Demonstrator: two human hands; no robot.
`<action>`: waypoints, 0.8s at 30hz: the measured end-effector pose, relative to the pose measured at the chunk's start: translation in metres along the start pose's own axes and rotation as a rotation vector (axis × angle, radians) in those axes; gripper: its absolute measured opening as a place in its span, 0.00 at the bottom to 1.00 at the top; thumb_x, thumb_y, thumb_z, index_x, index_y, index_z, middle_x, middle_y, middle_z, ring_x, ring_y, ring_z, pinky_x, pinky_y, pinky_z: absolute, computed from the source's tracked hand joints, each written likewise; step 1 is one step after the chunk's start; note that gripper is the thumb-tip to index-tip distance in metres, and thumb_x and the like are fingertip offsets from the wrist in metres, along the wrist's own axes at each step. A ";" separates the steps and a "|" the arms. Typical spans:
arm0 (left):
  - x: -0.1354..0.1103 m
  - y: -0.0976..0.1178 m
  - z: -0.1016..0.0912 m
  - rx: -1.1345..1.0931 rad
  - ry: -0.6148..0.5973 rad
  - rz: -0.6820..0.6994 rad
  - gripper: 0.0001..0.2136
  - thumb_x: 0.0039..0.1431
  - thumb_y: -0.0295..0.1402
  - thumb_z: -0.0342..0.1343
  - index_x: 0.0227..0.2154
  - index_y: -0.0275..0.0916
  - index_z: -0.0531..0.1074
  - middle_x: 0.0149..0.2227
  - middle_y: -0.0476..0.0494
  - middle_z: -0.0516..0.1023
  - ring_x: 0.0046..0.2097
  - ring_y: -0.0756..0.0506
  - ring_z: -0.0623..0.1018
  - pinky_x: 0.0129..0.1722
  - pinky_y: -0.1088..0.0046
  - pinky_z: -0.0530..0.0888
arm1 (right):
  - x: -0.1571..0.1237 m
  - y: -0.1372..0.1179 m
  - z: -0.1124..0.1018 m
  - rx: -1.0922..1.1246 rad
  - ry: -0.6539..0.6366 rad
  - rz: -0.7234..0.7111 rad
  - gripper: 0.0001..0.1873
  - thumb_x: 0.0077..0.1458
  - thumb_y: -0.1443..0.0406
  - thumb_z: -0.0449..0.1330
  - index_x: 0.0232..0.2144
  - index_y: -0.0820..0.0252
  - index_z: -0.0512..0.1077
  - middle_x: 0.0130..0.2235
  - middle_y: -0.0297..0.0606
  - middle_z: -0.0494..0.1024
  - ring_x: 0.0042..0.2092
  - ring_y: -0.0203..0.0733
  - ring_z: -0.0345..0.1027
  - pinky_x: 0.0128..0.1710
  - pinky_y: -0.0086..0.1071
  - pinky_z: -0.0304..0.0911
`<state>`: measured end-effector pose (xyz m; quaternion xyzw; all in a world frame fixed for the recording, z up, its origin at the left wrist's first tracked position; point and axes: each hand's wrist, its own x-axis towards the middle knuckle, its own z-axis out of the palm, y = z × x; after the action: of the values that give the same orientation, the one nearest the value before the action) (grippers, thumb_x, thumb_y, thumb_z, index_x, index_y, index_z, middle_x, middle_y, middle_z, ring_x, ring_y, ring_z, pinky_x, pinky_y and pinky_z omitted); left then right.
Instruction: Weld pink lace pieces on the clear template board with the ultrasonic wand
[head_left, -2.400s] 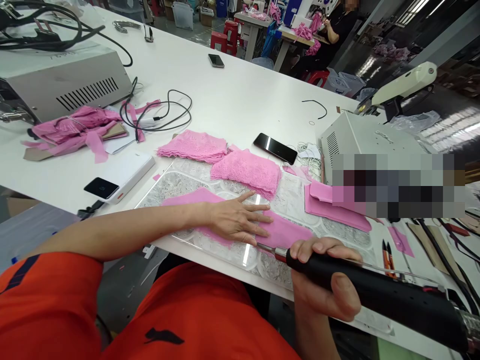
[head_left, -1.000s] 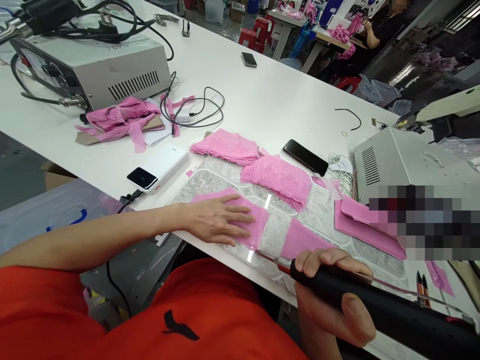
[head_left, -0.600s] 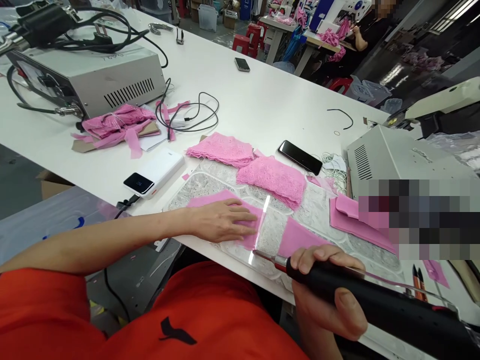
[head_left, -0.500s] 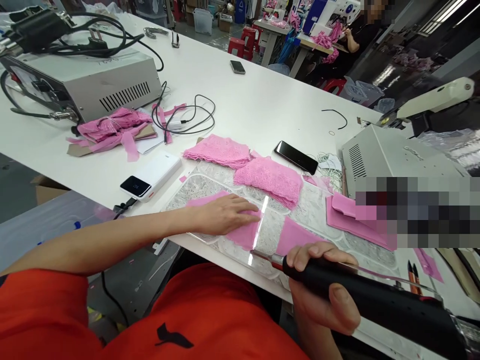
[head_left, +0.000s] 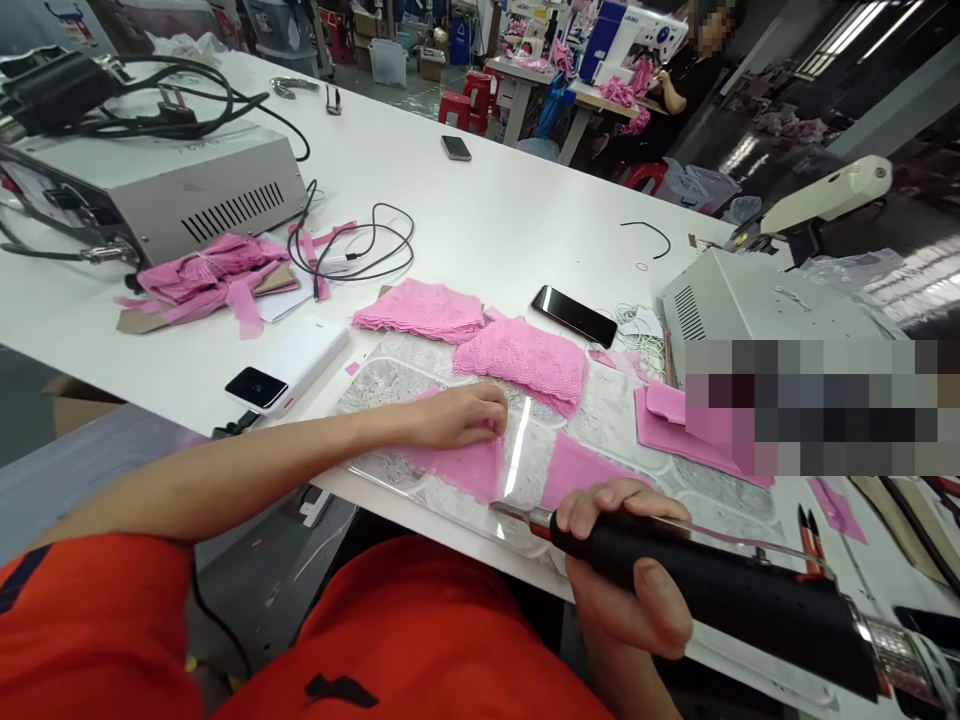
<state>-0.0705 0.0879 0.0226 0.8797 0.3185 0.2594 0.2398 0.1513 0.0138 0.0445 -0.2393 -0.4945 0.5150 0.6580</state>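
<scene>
Near the front edge of the white table (head_left: 525, 215), a flat pink fabric piece (head_left: 459, 470) lies on a patterned translucent mat (head_left: 615, 415), directly under your left hand (head_left: 454, 418). Your left fingers are bent and bunched by the fabric's right-hand border; from this angle I cannot tell whether they pinch the cloth or only rest on it. The lower part of the fabric spreads flat from beneath your hand toward you, its near corner just beside the slim metal tip (head_left: 515, 512) of the black-handled tool (head_left: 735, 590). Whether tip and cloth touch, I cannot tell. Your right hand (head_left: 607, 605) is wrapped around the tool's handle, fingers over the top and thumb on the side nearest you, so the tip points left. A second pink fabric piece (head_left: 581, 465) lies just beyond your right fingers, which partly hide it, with a strip of mat between it and the first piece. Past both, two folded stacks of pink lace (head_left: 521, 362) lie side by side, near a black smartphone (head_left: 574, 316).
</scene>
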 end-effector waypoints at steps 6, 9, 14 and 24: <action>-0.010 0.002 -0.008 -0.015 0.044 0.020 0.06 0.61 0.27 0.50 0.29 0.37 0.70 0.31 0.44 0.74 0.37 0.46 0.71 0.42 0.68 0.69 | -0.001 0.001 -0.001 0.000 0.016 0.022 0.12 0.50 0.59 0.56 0.38 0.55 0.67 0.34 0.32 0.67 0.27 0.33 0.64 0.26 0.34 0.64; -0.005 0.005 -0.009 0.011 -0.022 0.037 0.04 0.57 0.25 0.52 0.28 0.38 0.69 0.32 0.44 0.76 0.39 0.45 0.72 0.45 0.64 0.67 | -0.001 0.001 0.000 0.003 0.026 0.017 0.12 0.50 0.60 0.56 0.38 0.56 0.68 0.34 0.32 0.67 0.27 0.33 0.64 0.26 0.34 0.64; -0.002 0.008 -0.009 0.009 -0.171 0.046 0.05 0.55 0.23 0.52 0.28 0.38 0.67 0.55 0.42 0.74 0.60 0.38 0.67 0.61 0.51 0.56 | -0.001 0.001 -0.002 0.030 0.001 0.006 0.12 0.50 0.60 0.56 0.39 0.55 0.68 0.34 0.32 0.67 0.27 0.34 0.65 0.25 0.35 0.65; 0.002 0.003 -0.003 -0.009 -0.031 0.024 0.06 0.61 0.28 0.52 0.38 0.37 0.72 0.49 0.36 0.76 0.56 0.40 0.72 0.59 0.54 0.62 | -0.003 0.000 -0.004 0.027 0.028 0.010 0.13 0.49 0.61 0.56 0.38 0.56 0.69 0.34 0.32 0.67 0.26 0.33 0.65 0.26 0.35 0.64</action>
<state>-0.0696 0.0874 0.0268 0.8862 0.3030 0.2499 0.2456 0.1554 0.0119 0.0418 -0.2400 -0.4769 0.5215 0.6656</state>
